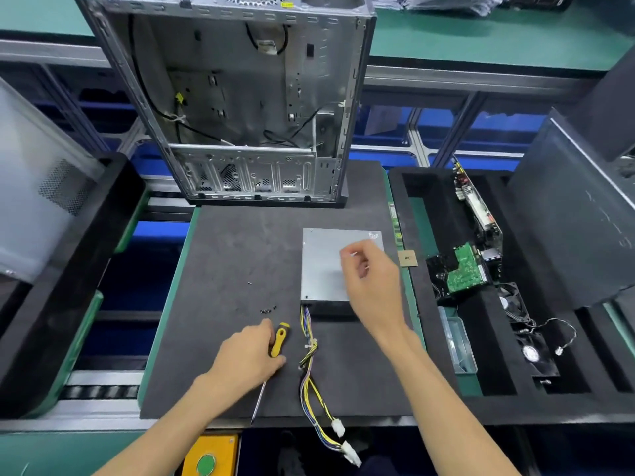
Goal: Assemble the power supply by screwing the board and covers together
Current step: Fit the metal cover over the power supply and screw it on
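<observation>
The grey power supply box (323, 266) lies flat on the dark mat (233, 255), its yellow, purple and black cable bundle (309, 359) trailing toward me. My left hand (249, 357) grips a screwdriver with a yellow and black handle (280, 340); its metal shaft points back toward the mat's near edge. My right hand (371, 283) hovers over the box's right side, fingers curled, blurred; whether it pinches a screw I cannot tell. Several small black screws (268, 309) lie on the mat left of the box.
An open computer case (240, 97) stands upright at the mat's far end. A black foam tray (443, 207) on the right holds circuit boards (465, 273) and fans (536, 352). A side panel (34, 207) leans at the left. A yellow box with a green button (208, 458) sits below.
</observation>
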`<state>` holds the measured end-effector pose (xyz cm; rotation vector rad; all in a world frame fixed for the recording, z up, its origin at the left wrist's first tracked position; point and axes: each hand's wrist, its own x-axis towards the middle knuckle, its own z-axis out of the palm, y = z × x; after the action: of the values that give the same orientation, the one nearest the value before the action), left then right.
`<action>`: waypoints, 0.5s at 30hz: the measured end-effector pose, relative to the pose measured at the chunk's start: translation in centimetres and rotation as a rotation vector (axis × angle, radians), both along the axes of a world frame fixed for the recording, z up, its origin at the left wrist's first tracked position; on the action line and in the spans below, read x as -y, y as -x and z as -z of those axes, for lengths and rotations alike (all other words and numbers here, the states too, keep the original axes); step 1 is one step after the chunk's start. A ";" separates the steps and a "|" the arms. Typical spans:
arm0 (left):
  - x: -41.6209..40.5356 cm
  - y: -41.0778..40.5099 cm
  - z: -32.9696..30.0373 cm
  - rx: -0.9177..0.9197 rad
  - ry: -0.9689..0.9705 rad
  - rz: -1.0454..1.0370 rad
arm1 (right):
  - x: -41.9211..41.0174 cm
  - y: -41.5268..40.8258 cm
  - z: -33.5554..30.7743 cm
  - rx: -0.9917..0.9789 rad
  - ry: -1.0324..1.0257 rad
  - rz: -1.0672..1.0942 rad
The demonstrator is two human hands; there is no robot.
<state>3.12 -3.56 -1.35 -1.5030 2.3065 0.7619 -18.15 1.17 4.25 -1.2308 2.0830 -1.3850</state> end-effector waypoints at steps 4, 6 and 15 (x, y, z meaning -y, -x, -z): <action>0.9 -0.2 -1.8 -0.097 -0.008 -0.093 | 0.2 -3.3 0.3 0.013 -0.057 -0.277; 2.0 -0.6 -3.8 -0.229 -0.018 -0.139 | 0.3 -4.3 0.5 0.060 -0.132 -0.329; 2.1 3.3 -10.6 -0.889 -0.031 -0.085 | 1.3 -4.3 -1.0 0.590 -0.119 -0.195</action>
<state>-0.17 -5.65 9.29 -1.4211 2.7768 1.7607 -13.89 -0.09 5.28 -0.8190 1.5679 -1.3112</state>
